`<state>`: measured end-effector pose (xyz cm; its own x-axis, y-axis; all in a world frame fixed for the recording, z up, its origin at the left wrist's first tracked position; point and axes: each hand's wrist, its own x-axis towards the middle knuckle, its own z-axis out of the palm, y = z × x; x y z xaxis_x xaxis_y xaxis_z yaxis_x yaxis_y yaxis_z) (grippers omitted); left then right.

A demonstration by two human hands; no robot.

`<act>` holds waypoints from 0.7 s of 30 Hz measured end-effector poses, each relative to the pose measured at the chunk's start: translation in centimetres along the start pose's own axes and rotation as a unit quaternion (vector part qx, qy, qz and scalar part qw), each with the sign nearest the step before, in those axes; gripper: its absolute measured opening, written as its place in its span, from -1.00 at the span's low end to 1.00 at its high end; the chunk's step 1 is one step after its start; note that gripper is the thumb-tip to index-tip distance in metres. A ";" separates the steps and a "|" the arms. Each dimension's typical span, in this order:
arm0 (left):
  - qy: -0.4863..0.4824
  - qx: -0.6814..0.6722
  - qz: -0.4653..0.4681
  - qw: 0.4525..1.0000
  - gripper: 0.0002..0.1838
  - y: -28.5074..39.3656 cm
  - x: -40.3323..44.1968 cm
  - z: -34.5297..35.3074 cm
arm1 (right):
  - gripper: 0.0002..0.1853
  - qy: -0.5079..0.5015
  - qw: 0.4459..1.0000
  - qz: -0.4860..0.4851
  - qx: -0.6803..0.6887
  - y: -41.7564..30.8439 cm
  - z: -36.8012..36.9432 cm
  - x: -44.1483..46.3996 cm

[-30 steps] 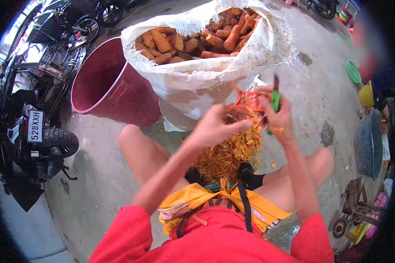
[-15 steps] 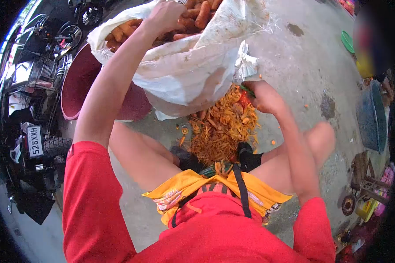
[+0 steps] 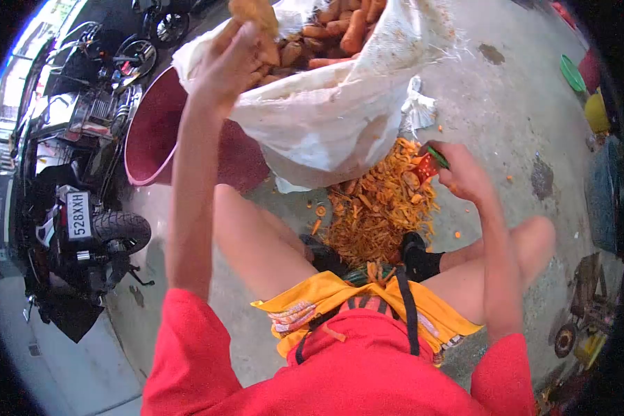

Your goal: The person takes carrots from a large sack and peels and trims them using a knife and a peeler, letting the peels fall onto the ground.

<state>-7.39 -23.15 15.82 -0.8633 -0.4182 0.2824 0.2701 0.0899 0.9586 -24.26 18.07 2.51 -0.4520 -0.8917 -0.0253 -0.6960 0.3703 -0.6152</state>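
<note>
My left hand [image 3: 229, 66] is raised over the left rim of a big white sack [image 3: 326, 128], its fingers closed around a carrot [image 3: 255, 21] with a pale, rough surface. Many orange carrots [image 3: 354, 31] fill the sack's open mouth. On the right, my right hand [image 3: 464, 170] grips a peeler [image 3: 426, 168] with a green handle and a red, light-specked part. Below that hand, a heap of carrot peelings and cut ends [image 3: 374, 215] lies on the floor between my feet.
A dark red tub [image 3: 152, 135] stands left of the sack. Parked motorcycles [image 3: 107, 222] line the left side. At the right edge are a dark basin [image 3: 603, 197], a green lid-like object [image 3: 572, 73] and a small wheeled wooden frame [image 3: 586, 305].
My left hand has come back from among the carrots and now holds one up at the sack's left rim. My right hand keeps the peeler above the peelings. The view has shifted left.
</note>
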 end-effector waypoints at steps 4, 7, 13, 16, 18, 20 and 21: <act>0.005 0.013 0.000 1.000 -0.46 1.7 -9.0 9.0 | -0.56 -0.010 0.996 -0.043 0.079 -1.4 1.5 -0.2; 0.042 -0.015 -0.062 0.997 -0.37 -1.0 -12.9 12.7 | -0.65 -0.026 0.995 -0.035 0.084 -2.4 2.9 -0.3; 0.073 0.030 -0.097 0.992 -0.42 -10.0 -17.0 16.6 | -0.75 0.021 0.991 -0.063 0.119 -4.4 5.8 -0.6; 0.114 0.055 -0.126 0.984 -0.47 -12.1 -18.1 17.9 | -0.78 0.034 0.983 -0.075 0.163 -4.8 7.3 -0.9; 0.118 0.037 -0.134 0.983 -0.47 -12.8 -18.7 18.6 | -0.75 0.028 0.985 -0.076 0.152 -4.4 8.3 -0.8; 0.118 0.022 -0.140 0.983 -0.46 -13.2 -19.1 18.7 | -0.72 0.031 0.985 -0.074 0.149 -4.0 8.7 -0.6; 0.113 -0.045 -0.162 0.979 -0.45 -13.3 -19.2 18.7 | -0.70 0.037 0.986 -0.075 0.147 -3.7 8.9 -0.5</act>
<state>-2.35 0.55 -1.70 -0.7960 -0.6023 -0.0601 0.0432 -0.1557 0.9869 -16.54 14.82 -2.19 -0.4035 -0.9052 0.1336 -0.5716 0.1354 -0.8093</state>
